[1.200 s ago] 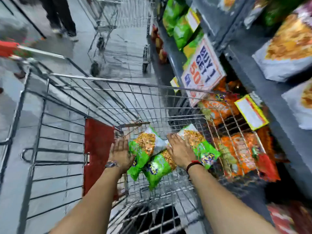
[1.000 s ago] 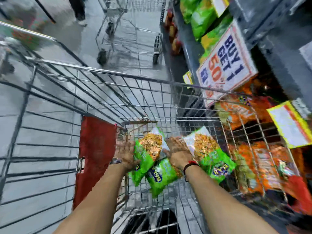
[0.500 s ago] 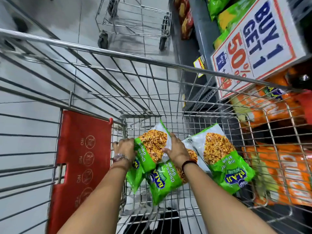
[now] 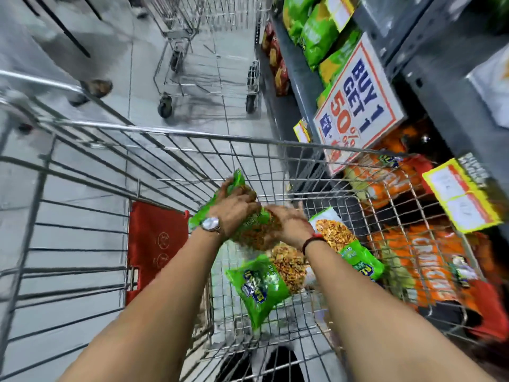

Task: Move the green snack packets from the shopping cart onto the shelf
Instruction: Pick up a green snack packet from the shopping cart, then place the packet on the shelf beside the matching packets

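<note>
Head view: both hands are above the basket of the shopping cart (image 4: pixel 176 133), meeting over a lifted green snack packet (image 4: pixel 248 230). The left hand (image 4: pixel 234 210), a watch on its wrist, has its fingers curled tight around the packet's upper part, so the packet's top corner sticks up past the knuckles and its lower edge hangs below the wrist. The right hand (image 4: pixel 286 221), a dark band on its wrist, lies against the same packet from the right side; motion blur hides whether its fingers are closed on it or only pressing, so I cannot tell.

Two more green packets lie on the cart floor toward its right side: one (image 4: pixel 259 288) just under the hands, and another (image 4: pixel 347 244) beside the right wrist, near the cart's right wall. The shelf (image 4: pixel 303 78) stands just beyond that wall, with green bags (image 4: pixel 316 31) on an upper level, orange bags (image 4: pixel 429 260) lower down, and a "BUY 1 GET 1" sign (image 4: pixel 358 106) on its edge.
</note>
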Motion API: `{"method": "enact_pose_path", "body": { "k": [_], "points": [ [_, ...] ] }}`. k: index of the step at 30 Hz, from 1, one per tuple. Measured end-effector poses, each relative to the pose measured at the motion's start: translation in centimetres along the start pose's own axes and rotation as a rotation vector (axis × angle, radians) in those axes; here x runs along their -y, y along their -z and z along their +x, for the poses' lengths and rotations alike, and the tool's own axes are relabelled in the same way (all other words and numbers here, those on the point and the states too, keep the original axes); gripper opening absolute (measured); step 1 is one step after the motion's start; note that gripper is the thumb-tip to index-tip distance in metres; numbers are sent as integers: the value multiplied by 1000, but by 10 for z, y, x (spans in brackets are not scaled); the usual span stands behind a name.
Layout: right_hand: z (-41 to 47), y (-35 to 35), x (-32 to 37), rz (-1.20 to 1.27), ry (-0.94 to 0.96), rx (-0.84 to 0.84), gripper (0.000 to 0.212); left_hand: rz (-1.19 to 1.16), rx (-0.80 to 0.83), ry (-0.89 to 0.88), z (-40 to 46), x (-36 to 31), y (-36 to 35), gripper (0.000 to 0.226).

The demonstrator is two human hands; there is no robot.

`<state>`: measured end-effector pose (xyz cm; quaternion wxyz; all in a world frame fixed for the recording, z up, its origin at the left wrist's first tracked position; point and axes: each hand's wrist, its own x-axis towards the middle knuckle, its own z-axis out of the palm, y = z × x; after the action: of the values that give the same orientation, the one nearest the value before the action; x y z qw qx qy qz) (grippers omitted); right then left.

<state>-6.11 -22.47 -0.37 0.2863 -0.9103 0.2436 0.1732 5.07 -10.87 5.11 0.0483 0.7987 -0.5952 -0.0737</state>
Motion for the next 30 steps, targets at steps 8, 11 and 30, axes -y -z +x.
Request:
{"method": "enact_pose_path", "body": {
  "k": [8, 11, 30],
  "points": [
    [-109, 42, -12, 436, -263, -214, 61, -454, -163, 520, -31, -30, 23, 118],
    [-153, 57, -18, 633, -354, -356, 59, -919, 54, 620, -39, -75, 29, 133],
    [-472, 102, -41, 727, -478, -1002, 75, -1267, 331, -259, -53, -349, 145, 24]
  ]
}}
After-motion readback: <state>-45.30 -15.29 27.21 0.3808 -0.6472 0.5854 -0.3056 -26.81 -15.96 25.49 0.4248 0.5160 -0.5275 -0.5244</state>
